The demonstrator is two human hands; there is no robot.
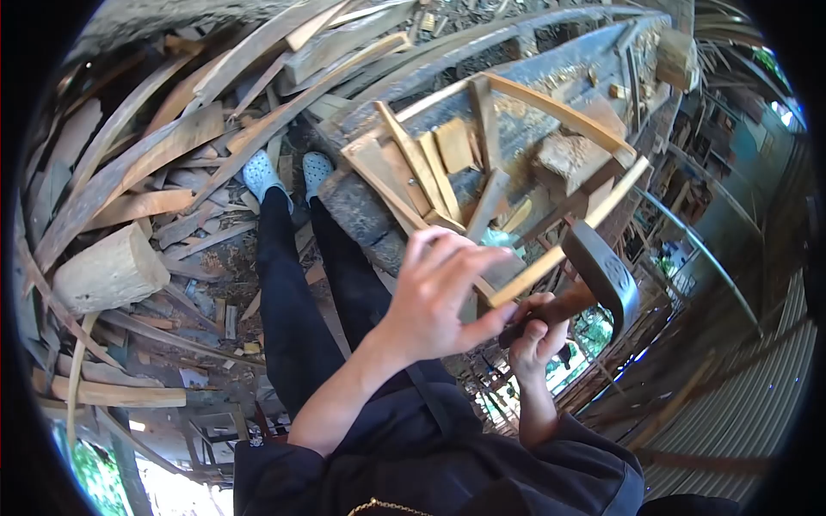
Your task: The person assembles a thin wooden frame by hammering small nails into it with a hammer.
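My left hand (440,295) is open, fingers spread and bent over the near corner of a wooden frame (551,107), its thumb reaching toward my right hand. In my right hand (539,334) is the wooden handle of a short tool with a heavy, dark metal head (601,273). Fingers wrap the handle close below the head, which stands up beside the frame's light wooden rail (538,273). The frame has thin slats round its outside and rests over a worn bench (366,205). Whether the left fingertips touch the frame, I cannot tell.
Rough planks and offcuts (146,176) are heaped on the left, with a cut log (112,268) among them. A wood block (570,159) and shavings lie on the bench. Another block (677,58) stands at its far end. Corrugated sheeting (731,413) rises at right.
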